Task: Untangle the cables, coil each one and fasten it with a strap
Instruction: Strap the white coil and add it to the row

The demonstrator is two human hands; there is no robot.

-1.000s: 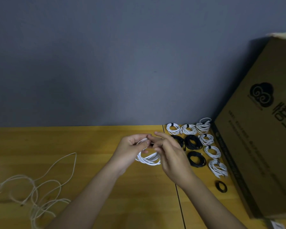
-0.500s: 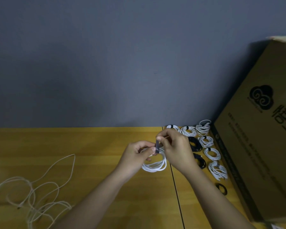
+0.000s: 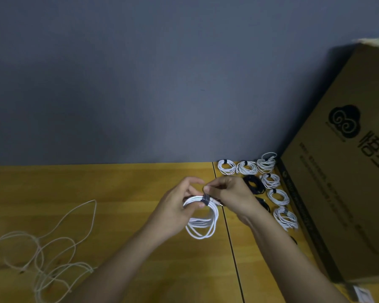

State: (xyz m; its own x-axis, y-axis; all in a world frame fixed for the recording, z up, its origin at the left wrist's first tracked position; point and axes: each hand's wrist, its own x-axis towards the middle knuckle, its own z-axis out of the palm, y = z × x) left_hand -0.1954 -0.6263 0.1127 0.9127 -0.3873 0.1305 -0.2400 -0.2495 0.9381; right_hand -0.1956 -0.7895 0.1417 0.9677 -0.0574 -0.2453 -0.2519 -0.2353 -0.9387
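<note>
Left hand [image 3: 173, 212] grip is clamped on the white cable coil [image 3: 202, 217], thumb over the bundle at the coil's 11 o'clock, fingers curled behind it. Right hand [image 3: 232, 194] grip is pinched together, thumb and forefinger closed on the free end of the dark strap [image 3: 205, 199], which wraps the coil at its 12 o'clock. Coil is held just above the wooden worktop [image 3: 118, 184], over the seam between the two boards, hanging down toward 6 o'clock from the hands.

Versus half a second ago: strap now lies around the bundle instead of standing up between the fingers; right hand has shifted toward 3 o'clock and pulls the strap end up; left thumb has slid onto the top of the coil. Coil itself sits at about the same spot.

Finished white coils [image 3: 247, 167] lie in a row at 1 o'clock from the hands, more running down at 3 o'clock beside the cardboard box [image 3: 348, 182]; black coils [image 3: 253, 182] are partly hidden behind the right hand. Loose tangled cable [image 3: 42, 254] lies at 8 o'clock, well apart from the hands.
</note>
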